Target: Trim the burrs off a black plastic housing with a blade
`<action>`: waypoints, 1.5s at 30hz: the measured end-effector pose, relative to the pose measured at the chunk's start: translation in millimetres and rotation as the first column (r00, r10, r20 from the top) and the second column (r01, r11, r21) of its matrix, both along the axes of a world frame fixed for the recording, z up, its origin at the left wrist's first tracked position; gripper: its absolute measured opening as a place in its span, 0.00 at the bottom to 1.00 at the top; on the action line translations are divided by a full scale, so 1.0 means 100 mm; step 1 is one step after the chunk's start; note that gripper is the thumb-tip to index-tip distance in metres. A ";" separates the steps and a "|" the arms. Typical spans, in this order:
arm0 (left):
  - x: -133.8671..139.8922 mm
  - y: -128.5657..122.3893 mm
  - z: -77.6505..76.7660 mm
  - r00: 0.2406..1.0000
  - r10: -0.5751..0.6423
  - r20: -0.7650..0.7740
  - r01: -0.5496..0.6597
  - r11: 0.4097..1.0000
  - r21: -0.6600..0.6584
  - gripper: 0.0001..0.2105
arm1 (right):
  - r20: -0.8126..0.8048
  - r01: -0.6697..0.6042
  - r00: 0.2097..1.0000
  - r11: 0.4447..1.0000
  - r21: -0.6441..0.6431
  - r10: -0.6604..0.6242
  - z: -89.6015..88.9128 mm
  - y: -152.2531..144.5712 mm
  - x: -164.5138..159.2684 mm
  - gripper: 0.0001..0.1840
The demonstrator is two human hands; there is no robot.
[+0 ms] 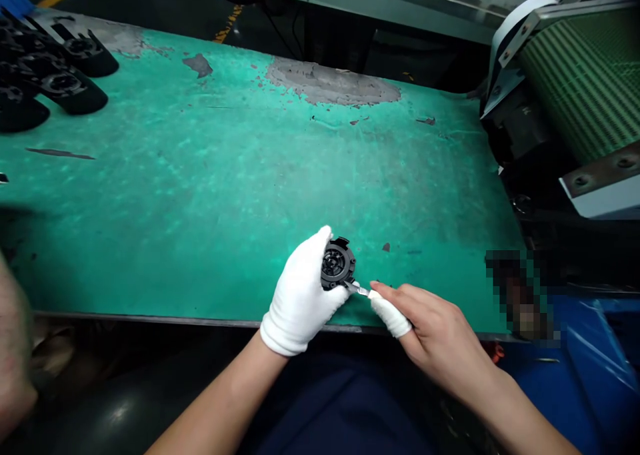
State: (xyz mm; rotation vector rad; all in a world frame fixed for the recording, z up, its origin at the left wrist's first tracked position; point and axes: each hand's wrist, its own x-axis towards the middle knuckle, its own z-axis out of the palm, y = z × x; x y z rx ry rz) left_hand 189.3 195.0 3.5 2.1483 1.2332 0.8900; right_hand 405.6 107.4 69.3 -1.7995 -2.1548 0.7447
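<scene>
Head view. A round black plastic part (334, 263) is being held just above the near edge of the green surface (200, 208), gripped between the thumb and fingers of the left hand (300, 285), which is being covered by a white glove (284, 328). A small metal blade (359, 289) is being pinched by thumb and index finger of the right hand (435, 318); the thumb is being sheathed by a white finger cot (391, 315). The blade's tip is being brought to the part's lower rim, apparently touching it.

Judged for good work: light, shallow strokes along the rim are being called for, with the part kept braced and the gloved thumb, very near the tip, kept out of the blade's path.

Containers: at far left, black cylindrical housings (75, 85) are being kept upright in a cluster, detailed fittings showing in their tops. At lower right, a blue bin (575, 381) is being partly cut off by the frame; its contents cannot be made out.
</scene>
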 end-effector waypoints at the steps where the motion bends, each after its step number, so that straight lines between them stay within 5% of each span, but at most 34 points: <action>1: 0.01 0.00 0.00 1.000 0.007 -0.006 -0.007 1.000 0.005 0.43 | 0.033 0.009 0.999 1.000 0.002 -0.009 0.01 -0.03 -0.02 0.21; 8: 0.04 -0.01 0.01 0.999 0.023 -0.041 -0.022 1.000 0.020 0.43 | 0.271 0.007 0.963 1.000 0.025 -0.013 0.08 -0.02 -0.04 0.23; 12: 0.04 -0.01 0.05 0.998 0.036 -0.044 -0.035 0.999 0.026 0.41 | 0.546 0.206 0.817 0.978 0.026 -0.187 0.07 0.15 0.31 0.23; 16: 0.07 -0.01 0.09 1.000 0.021 -0.023 -0.020 1.000 0.020 0.43 | 0.339 0.239 0.909 0.970 0.052 -0.242 0.05 0.25 0.54 0.20; 21: 0.05 0.07 0.17 0.987 0.159 0.001 -0.159 0.987 -0.002 0.49 | 0.067 0.178 0.982 0.984 -0.019 -0.177 -0.08 0.26 0.38 0.20; 26: -0.31 0.19 0.35 0.989 -0.094 -0.118 0.088 0.995 -0.054 0.37 | -0.046 0.043 0.998 0.998 -0.044 -0.045 -0.10 0.32 0.28 0.20; 30: -0.47 0.17 0.36 0.983 -0.095 -0.157 0.087 0.995 -0.057 0.38 | -0.051 -0.127 0.991 0.991 -0.035 0.125 0.05 0.43 0.16 0.19; 33: -0.42 0.13 0.22 0.996 -0.029 -0.084 0.023 0.997 -0.067 0.46 | 0.028 -0.190 0.981 0.982 -0.006 0.191 0.15 0.53 -0.01 0.20; 37: -0.33 0.11 0.08 0.999 0.032 -0.036 -0.034 0.998 -0.050 0.41 | 0.253 -0.255 0.936 0.967 0.002 0.246 0.16 0.69 -0.10 0.25; 42: -0.31 0.08 0.10 0.997 0.069 -0.042 -0.071 0.997 -0.044 0.39 | 0.565 -0.069 0.825 0.991 0.115 -0.008 0.08 1.00 0.44 0.23; 45: -0.36 0.12 0.16 0.997 0.042 -0.062 -0.048 0.994 -0.099 0.41 | 0.553 -0.044 0.831 0.986 0.158 -0.052 0.08 1.08 0.78 0.25</action>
